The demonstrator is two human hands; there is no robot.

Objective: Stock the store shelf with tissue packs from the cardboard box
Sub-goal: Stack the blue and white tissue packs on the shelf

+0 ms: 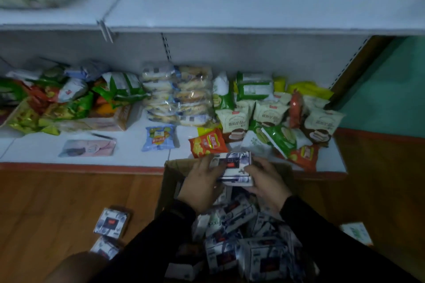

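Note:
A white and dark-blue tissue pack (235,167) with a red label is held above the open cardboard box (171,176). My left hand (201,184) grips its left side and my right hand (268,180) grips its right side and bottom. Beneath my arms the box holds several more tissue packs (239,216) piled loosely. The white lower shelf (131,151) lies just beyond the box, and the white upper shelf (230,4) runs above it. Two tissue packs (112,223) lie on the wooden floor left of the box.
Snack bags crowd the lower shelf: green and orange ones (69,103) at left, clear bread packs (177,94) in the middle, cream and green ones (276,112) at right. A blue bag (158,138) and an orange bag (208,145) lie near the front edge. Another pack (356,233) lies on the floor right.

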